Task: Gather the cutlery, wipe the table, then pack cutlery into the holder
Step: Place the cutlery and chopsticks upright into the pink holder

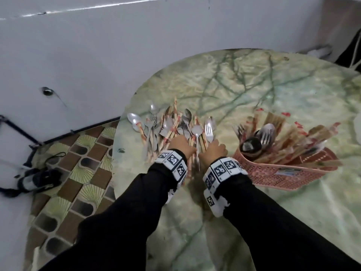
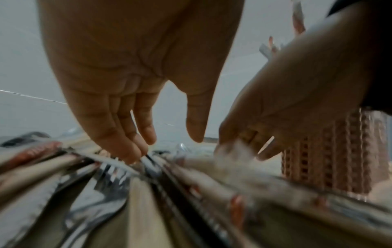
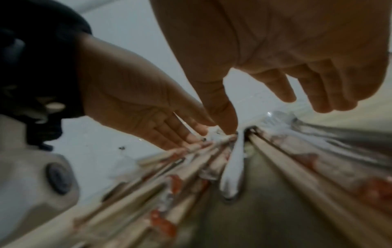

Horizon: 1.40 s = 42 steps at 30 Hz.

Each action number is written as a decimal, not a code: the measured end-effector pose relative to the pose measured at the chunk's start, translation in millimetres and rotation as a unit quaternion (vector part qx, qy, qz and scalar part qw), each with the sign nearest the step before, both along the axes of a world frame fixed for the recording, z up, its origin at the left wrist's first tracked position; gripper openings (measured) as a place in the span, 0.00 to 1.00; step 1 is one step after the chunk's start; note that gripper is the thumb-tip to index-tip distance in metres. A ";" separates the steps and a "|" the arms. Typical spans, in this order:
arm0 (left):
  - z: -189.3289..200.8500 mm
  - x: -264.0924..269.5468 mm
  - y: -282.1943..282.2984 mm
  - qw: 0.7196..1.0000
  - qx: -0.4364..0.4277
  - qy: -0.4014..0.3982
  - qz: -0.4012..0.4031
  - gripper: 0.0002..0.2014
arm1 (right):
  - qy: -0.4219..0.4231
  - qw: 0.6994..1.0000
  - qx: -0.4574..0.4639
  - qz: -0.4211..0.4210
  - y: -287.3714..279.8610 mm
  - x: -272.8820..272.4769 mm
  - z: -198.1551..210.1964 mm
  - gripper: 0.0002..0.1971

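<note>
A pile of metal spoons, forks and paper-wrapped chopsticks (image 1: 170,130) lies near the left rim of the round green marble table (image 1: 254,90). Both hands reach into its near end. My left hand (image 1: 182,143) has straight fingers (image 2: 131,151) that touch the cutlery, thumb held apart. My right hand (image 1: 214,147) hovers beside it, its thumb tip (image 3: 228,127) touching down by a pale spoon (image 3: 232,176) while the other fingers stay loose above the pile. The pink mesh holder (image 1: 277,173) stands right of the hands, with forks, spoons and chopsticks in it.
The table's left edge runs just beyond the pile, with patterned floor tiles and a black-and-white shoe (image 1: 37,179) below. A white wall (image 1: 97,55) rises behind. A pale object (image 1: 358,132) shows at the table's right edge.
</note>
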<state>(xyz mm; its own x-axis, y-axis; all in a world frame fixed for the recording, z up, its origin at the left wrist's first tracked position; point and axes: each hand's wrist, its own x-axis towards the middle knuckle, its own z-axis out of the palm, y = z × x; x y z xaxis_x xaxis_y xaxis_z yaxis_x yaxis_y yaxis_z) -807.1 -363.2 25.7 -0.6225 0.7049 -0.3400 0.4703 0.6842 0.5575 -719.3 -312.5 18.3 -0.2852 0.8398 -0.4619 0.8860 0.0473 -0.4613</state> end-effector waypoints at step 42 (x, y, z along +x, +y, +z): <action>7.8 -34.8 14.1 0.925 0.027 -0.371 0.077 0.13 | 0.255 0.937 -0.088 -0.224 33.8 -26.4 -6.8 0.11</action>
